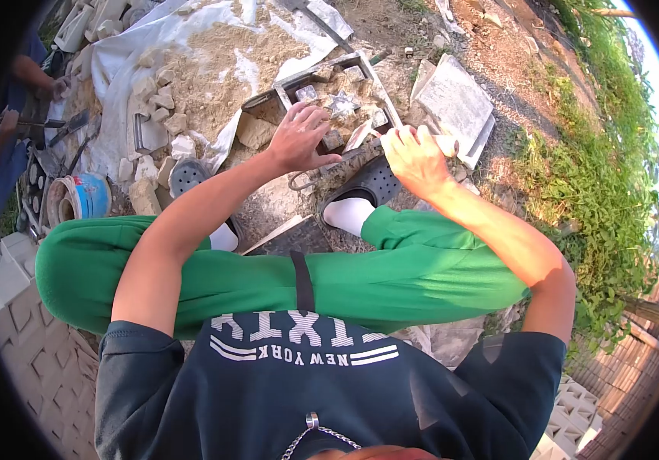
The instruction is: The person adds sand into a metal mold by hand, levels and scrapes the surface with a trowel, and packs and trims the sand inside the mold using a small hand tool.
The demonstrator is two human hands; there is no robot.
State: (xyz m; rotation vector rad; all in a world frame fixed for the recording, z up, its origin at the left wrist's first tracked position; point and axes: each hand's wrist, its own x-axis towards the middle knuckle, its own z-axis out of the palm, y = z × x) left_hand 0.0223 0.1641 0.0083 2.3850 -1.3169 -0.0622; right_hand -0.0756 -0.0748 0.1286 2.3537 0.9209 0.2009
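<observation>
From the head view, we look down past a dark printed shirt (314, 383) and green trousers (260, 280) to the ground, where both hands reach forward. We see the left hand (300, 139) loosely spread, palm down, with nothing in its grasp. It overlaps the near left part of a rectangular frame (380, 88), though we cannot tell whether the fingers touch it. The right hand (419, 159) is curled around a handle (447, 146), whose pale, rounded end sticks out on the outer side of the fist; we cannot clearly make out the rest of the tool.

We find the frame on the ground between the hands and a heap of sandy soil (210, 65), with small blocks (306, 93) and rubble inside it. The fist is at the frame's near right corner, just above a dark clog (364, 186) worn over a white sock (347, 215). To the right of the frame we see a grey slab (456, 100) lying at a slant, and beyond it green plants (601, 169). On the left, the soil lies on a white sheet (122, 57), with broken stones near its edge. Farther left, we see a bucket (93, 196) with a blue side, and above it another person's hands (10, 121), one of them around a tool.
</observation>
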